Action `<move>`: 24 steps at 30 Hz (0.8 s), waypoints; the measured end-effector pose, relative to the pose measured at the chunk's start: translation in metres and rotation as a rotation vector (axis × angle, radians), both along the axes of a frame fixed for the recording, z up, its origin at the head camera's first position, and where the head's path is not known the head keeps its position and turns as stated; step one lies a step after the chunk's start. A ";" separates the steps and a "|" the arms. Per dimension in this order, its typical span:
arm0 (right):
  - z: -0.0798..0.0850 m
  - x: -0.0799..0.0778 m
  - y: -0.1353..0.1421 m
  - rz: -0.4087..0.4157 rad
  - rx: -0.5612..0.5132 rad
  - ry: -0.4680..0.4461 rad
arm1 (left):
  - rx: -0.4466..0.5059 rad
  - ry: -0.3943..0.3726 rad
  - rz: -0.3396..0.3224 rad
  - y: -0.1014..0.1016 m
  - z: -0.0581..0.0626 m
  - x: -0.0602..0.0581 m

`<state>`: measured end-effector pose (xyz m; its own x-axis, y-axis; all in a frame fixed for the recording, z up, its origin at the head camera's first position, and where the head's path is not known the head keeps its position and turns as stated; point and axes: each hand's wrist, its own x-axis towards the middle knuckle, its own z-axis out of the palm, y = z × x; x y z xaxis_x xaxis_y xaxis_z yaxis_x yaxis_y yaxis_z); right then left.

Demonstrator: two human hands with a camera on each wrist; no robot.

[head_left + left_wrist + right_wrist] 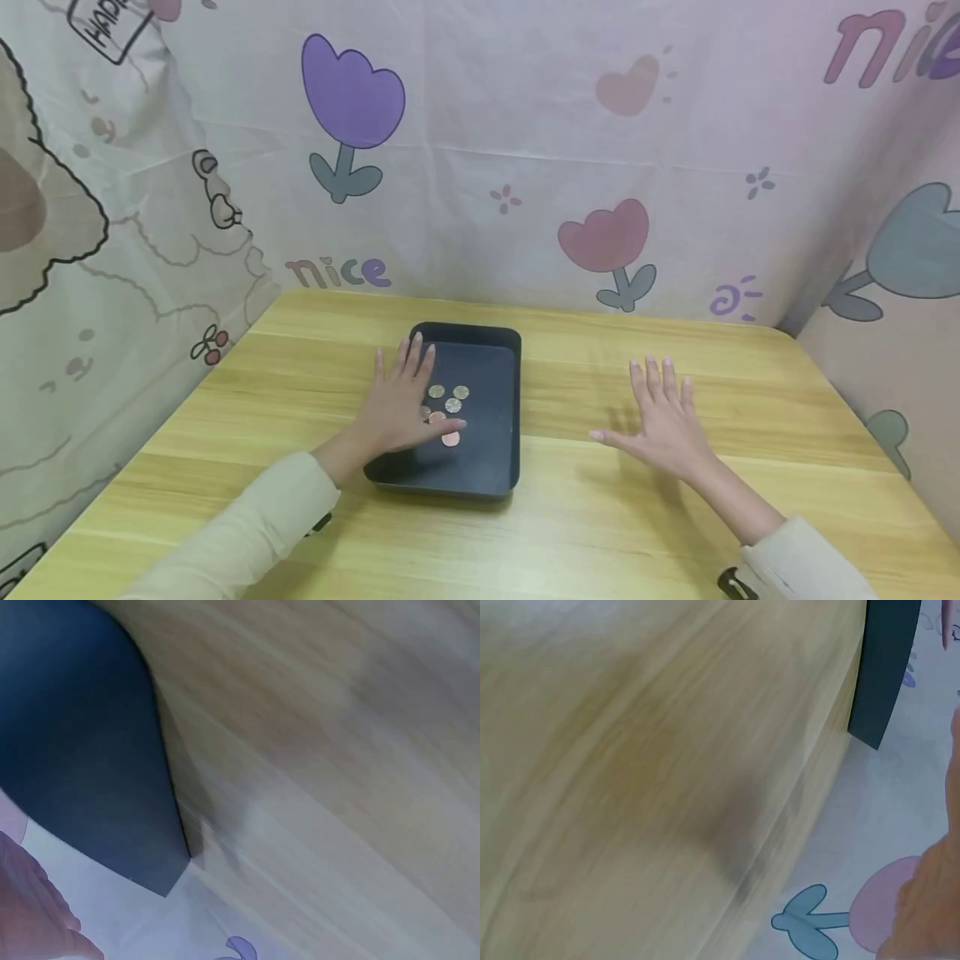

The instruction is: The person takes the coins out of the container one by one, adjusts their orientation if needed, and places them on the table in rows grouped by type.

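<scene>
A dark rectangular tray (pixel 487 467) stands on the wooden table, with several coins (pixel 453 406) lying inside, some silvery and some copper-coloured. My left hand (pixel 397 408) is spread over the tray's left side, fingers straight and thumb pointing right above the coins; it hides part of the tray and overlaps a coin. Off to the right of the tray, my right hand (pixel 667 429) hovers over the table with its fingers spread and nothing in it. The left wrist view shows the tray's dark wall (pixel 90 750) beside part of the left hand (pixel 34 915).
The light wooden table (pixel 585 533) reaches back to a cloth backdrop (pixel 480 167) printed with tulips and words. More printed cloth hangs at the left and right sides. Pale sleeves (pixel 247 525) cover both forearms, and a dark strap piece (pixel 737 583) shows beneath the right one.
</scene>
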<state>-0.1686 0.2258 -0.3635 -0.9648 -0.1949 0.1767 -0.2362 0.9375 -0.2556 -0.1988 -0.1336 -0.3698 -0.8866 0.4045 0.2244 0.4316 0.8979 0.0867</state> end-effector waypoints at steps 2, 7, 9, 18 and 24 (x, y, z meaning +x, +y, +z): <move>0.001 -0.002 -0.003 0.005 -0.081 0.008 | 0.008 -0.008 -0.011 -0.003 0.000 -0.001; 0.003 -0.008 -0.015 0.006 -0.352 0.079 | 0.074 -0.021 -0.058 -0.014 0.003 0.001; 0.004 -0.011 -0.023 0.010 -0.441 0.132 | 0.097 -0.041 -0.068 -0.020 0.005 0.004; 0.005 -0.020 -0.068 0.131 -0.855 0.097 | 0.118 -0.157 -0.034 -0.041 0.004 0.023; 0.006 -0.022 -0.101 0.153 -0.971 0.022 | 0.115 -0.220 -0.003 -0.047 -0.001 0.031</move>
<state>-0.1910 0.1246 -0.3572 -0.9358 -0.0776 0.3439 -0.3515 0.2809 -0.8931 -0.1683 -0.1806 -0.3704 -0.9180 0.3902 0.0708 0.3937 0.8755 0.2802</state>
